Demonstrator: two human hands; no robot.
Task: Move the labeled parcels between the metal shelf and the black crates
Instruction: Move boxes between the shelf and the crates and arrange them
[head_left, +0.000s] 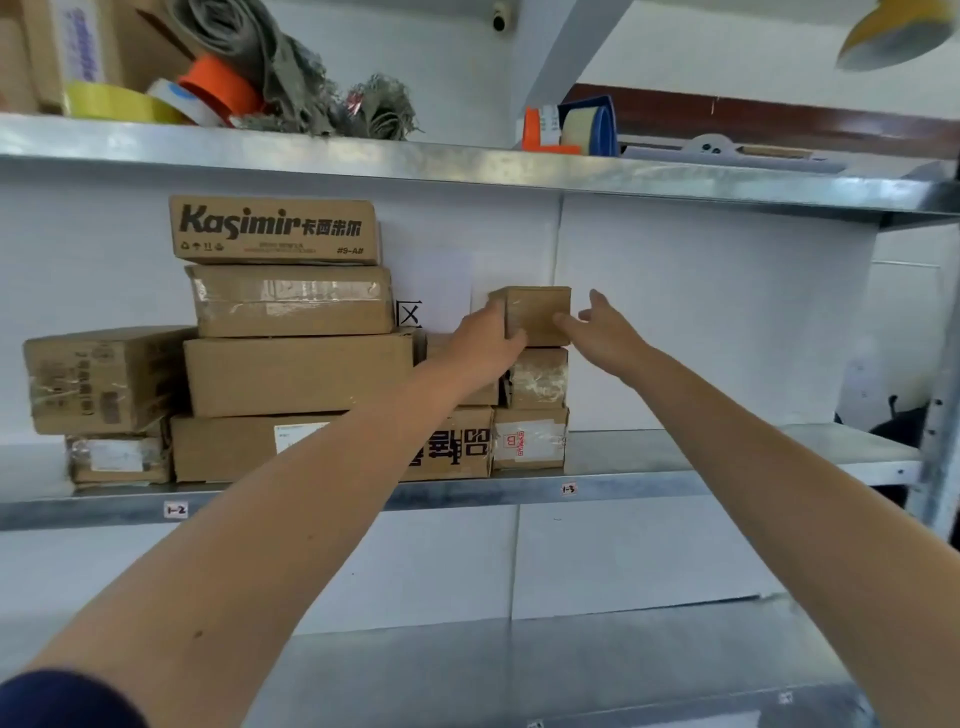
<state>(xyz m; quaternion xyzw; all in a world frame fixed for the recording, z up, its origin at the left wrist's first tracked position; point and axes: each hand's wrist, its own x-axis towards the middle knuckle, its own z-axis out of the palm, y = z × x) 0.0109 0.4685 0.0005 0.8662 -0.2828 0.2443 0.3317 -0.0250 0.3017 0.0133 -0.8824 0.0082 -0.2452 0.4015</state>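
A small brown cardboard parcel (537, 312) tops a column of two taped parcels (537, 376) on the middle metal shelf (701, 470). My left hand (480, 340) grips its left side, thumb on the front face. My right hand (605, 330) has straight fingers, with one fingertip touching the parcel's right front edge. To the left stands a stack of larger parcels, a Kasimir box (275, 231) on top. No black crates are in view.
The top shelf (467, 166) carries tape rolls (218, 85), grey rags and a tape dispenser (589, 124). The right end of the middle shelf is bare metal. A lower shelf (571, 670) lies below. The shelf's upright post (935, 457) stands at the right.
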